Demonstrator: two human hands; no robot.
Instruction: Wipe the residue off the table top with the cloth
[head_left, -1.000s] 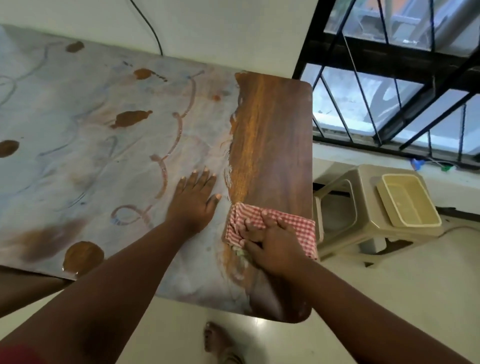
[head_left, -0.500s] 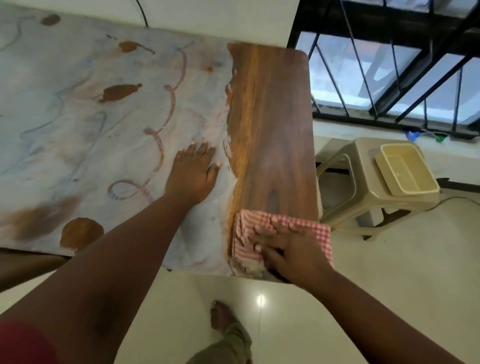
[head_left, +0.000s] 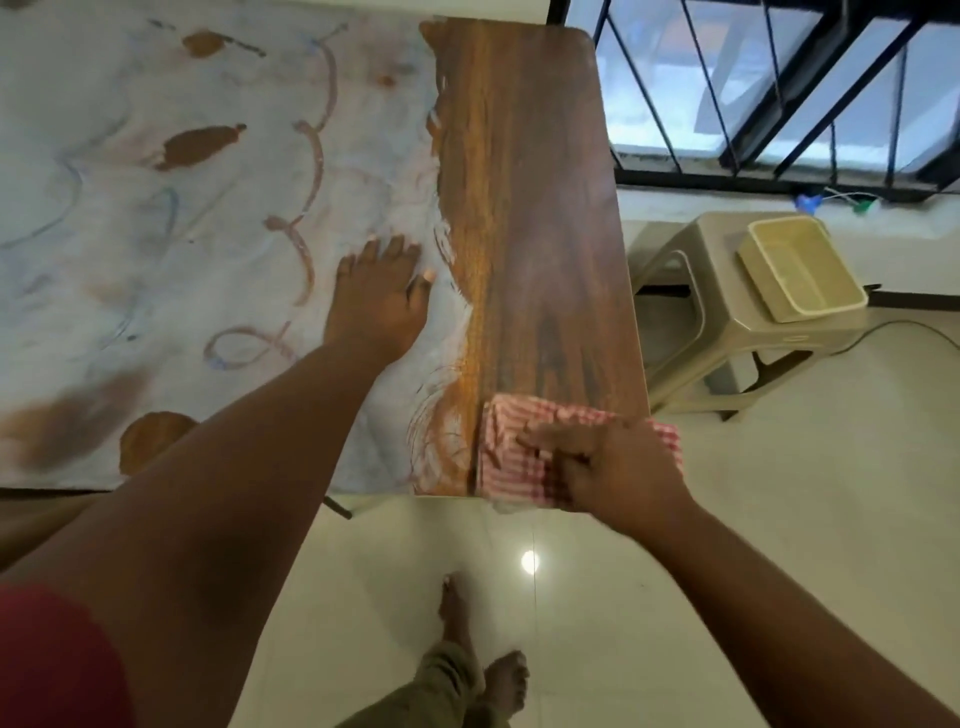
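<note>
Cloth at the near right corner of the table

Table (head_left: 535, 218) fills most of my view, one of it, its long axis running left to right, its short right end toward the window (head_left: 779, 93). Pale residue (head_left: 156, 234) with brown smears covers the left and middle; a strip of bare wood, running from far edge to near edge, shows along the right end. I count roughly four solid brown blotches in the film, plus several curled streaks.

One beige stool (head_left: 727, 332) stands on the floor just right of the table, with one shallow beige tub (head_left: 800, 265) on top of it, tilted askew.

My left hand (head_left: 379, 296) lies flat on the residue, fingers spread and pointing away from me, holding nothing, just left of the bare strip.

My right hand (head_left: 613, 467) presses down on the one cloth (head_left: 519, 457), fingers spread across it and pointing left. The red-checked cloth is bunched, its long side lying left to right, at the near right corner; its near edge hangs over the table edge.

Two bare feet (head_left: 488, 654) show on the floor below.
</note>
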